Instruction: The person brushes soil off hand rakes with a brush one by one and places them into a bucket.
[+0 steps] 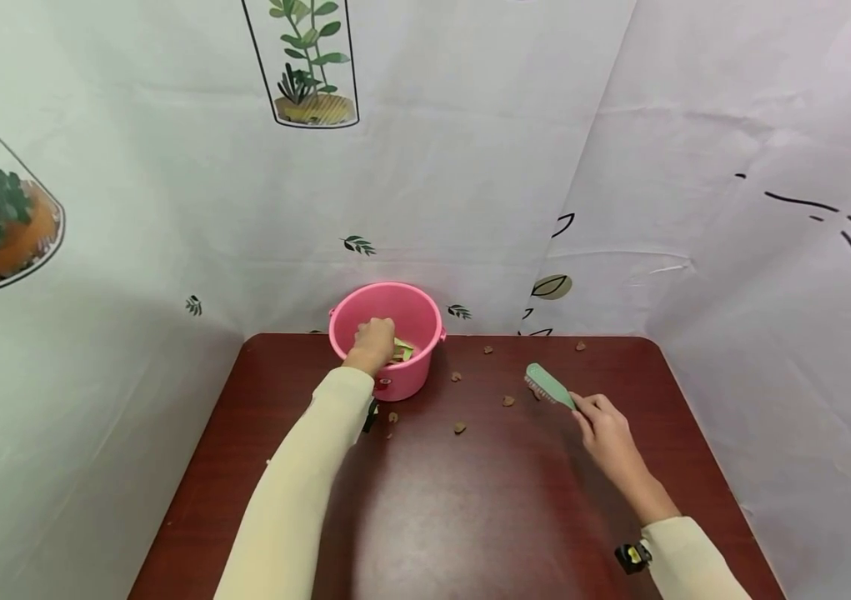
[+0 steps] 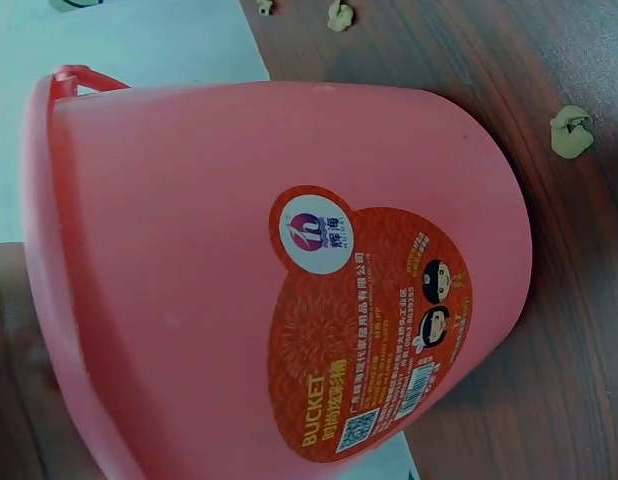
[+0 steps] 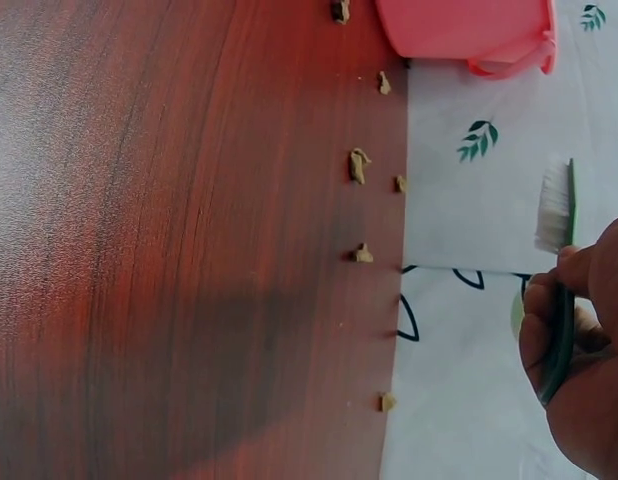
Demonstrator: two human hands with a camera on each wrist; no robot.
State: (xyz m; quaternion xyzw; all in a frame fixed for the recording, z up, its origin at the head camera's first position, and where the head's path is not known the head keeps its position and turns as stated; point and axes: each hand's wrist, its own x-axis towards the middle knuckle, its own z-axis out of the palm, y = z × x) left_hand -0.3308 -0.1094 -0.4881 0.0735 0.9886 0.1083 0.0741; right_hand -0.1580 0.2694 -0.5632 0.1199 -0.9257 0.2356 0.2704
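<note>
Reaching over the near rim of the pink bucket, my left hand has its fingers bent down inside. Whether the fingers hold anything, I cannot tell. Greenish-yellow scraps show in the bucket beside that hand. In the left wrist view the bucket wall with its red label hides most of the hand. My right hand grips the handle of a pale green brush, bristles facing down toward the table. In the right wrist view, fingers curl round the dark handle below white bristles.
Several small brown crumpled bits lie scattered on the dark red-brown table, between the bucket and the brush and along the back edge. A white printed cloth hangs behind and at both sides of the table.
</note>
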